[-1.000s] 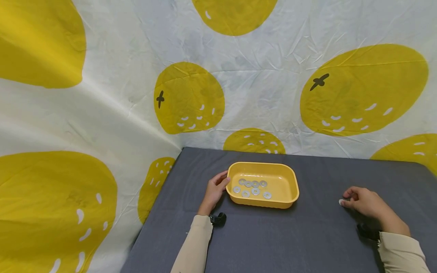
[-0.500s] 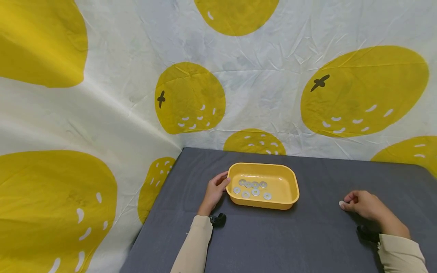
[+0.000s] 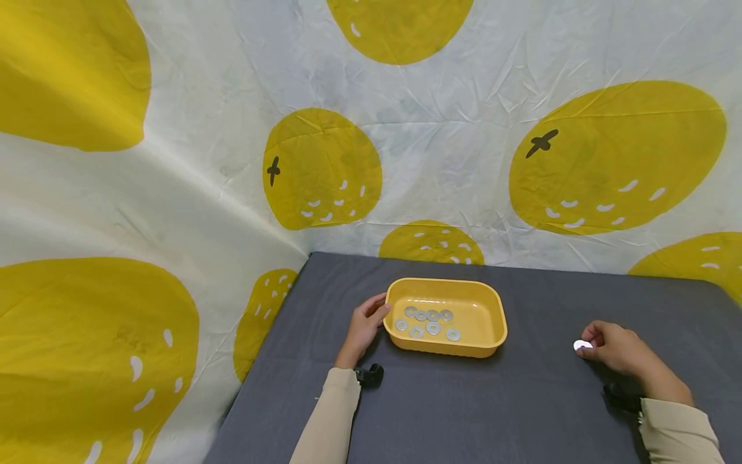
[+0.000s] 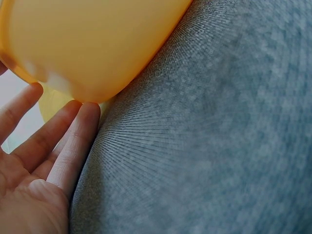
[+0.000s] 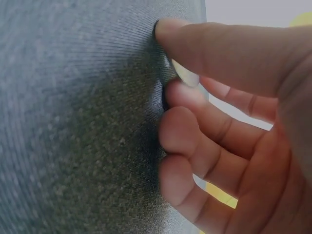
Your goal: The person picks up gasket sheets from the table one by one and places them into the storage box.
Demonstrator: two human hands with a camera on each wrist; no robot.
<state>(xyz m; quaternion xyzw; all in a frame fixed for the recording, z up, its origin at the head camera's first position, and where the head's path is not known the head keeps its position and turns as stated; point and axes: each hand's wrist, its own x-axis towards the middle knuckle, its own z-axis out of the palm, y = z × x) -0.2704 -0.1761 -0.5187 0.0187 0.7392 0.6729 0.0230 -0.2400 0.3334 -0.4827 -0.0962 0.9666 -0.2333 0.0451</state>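
Right hand [image 3: 617, 348]: fingers pinch a flat metal washer [image 3: 582, 345], low over the grey table [image 3: 522, 412], well right of the tray.
Left hand [image 3: 364, 325]: fingers relaxed, straight — resting against the yellow tray [image 3: 493, 308] at its left wall.
Tray contents: seven washers [image 3: 426, 321], loosely clustered toward its left.
Risk: the thin washer may slip from the fingertip pinch — little edge to hold.

Washer [image 5: 186, 74] mostly hidden between fingers [image 5: 195, 129]; tray [image 4: 87, 44] cropped, blurred.

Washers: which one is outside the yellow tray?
The washer pinched at the right hand's fingertips on the grey cloth; all others lie inside the yellow tray.
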